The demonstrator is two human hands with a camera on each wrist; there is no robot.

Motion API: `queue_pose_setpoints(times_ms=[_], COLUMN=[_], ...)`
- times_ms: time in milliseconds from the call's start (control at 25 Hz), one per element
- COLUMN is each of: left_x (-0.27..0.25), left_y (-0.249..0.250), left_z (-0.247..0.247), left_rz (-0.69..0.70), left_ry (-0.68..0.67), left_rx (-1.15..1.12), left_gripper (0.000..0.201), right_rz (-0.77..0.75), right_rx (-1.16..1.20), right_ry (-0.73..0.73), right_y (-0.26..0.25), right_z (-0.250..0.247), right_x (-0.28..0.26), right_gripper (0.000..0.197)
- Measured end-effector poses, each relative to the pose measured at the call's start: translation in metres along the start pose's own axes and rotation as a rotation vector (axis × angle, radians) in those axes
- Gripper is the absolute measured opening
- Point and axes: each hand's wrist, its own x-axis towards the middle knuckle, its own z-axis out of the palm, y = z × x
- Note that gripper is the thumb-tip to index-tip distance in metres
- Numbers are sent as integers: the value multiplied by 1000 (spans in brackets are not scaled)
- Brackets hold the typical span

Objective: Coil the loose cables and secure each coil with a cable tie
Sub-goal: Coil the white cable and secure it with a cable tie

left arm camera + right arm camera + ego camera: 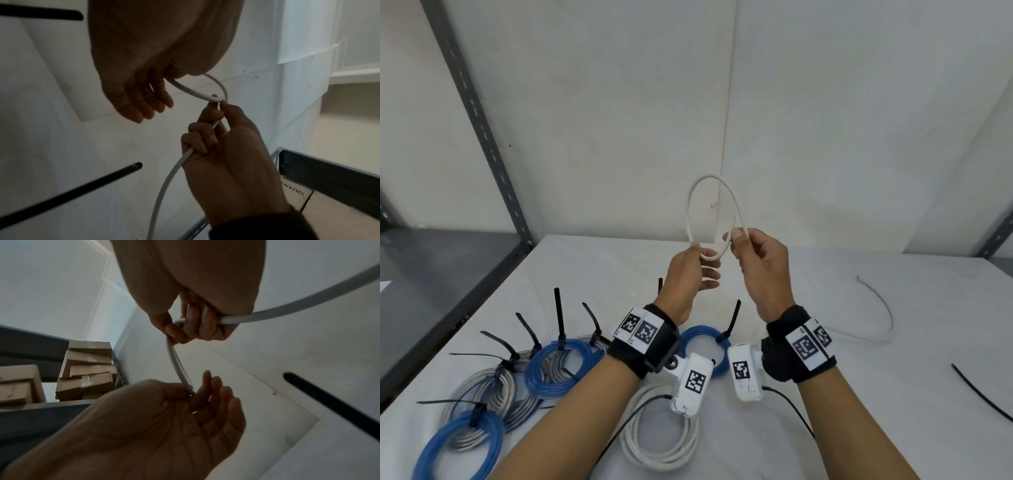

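Both hands are raised above the white desk [825, 394], holding one thin white cable [734, 202] bent into a single upright loop. The left hand [690, 274] pinches the bottom of the loop between thumb and forefinger, its other fingers loosely spread; the right hand [760, 263] is curled round the cable where the loop crosses itself (the left wrist view shows the cable running through its closed fingers and down out of frame).

On the desk's near left lies a cluster of finished coils — three blue plastic-sheathed coils [558, 368] show plainly, a fourth blue ring [702, 337] sits partly hidden behind the wrists, and grey-clear coils [482, 387], overlapping too much to count, lie among them. Their black cable ties [558, 315] stick up; about eight are visible. One white coil [661, 435], with no tie visible on it, lies under the left forearm.

To the right, well apart, rest a loose curved piece of white cable [880, 308] and one loose black cable tie [979, 390] near the right edge. The desk's far part, toward the wall, is bare — a grey metal shelving post [479, 126] stands at its left corner.
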Motion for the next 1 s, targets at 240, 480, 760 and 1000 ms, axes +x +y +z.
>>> queue_pose_setpoints(times_ms=[240,480,760,1000], left_x=[-22,-32,-11,-10], left_y=[-7,5,0,21], left_z=[-6,-2,-12,-32], left_rz=[451,442,250,-14], left_ry=[310,-96,-63,-282], left_rx=[350,453,0,-807], left_gripper=[76,45,48,37], right_rz=[17,18,-20,-180], right_rx=[-57,-68,-31,-367], right_ry=[70,-80,-239,-593], right_y=[11,8,-1,2], right_z=[-6,-6,-6,0], right_x=[-4,-10,-13,-23], right_gripper=[31,30,32,26])
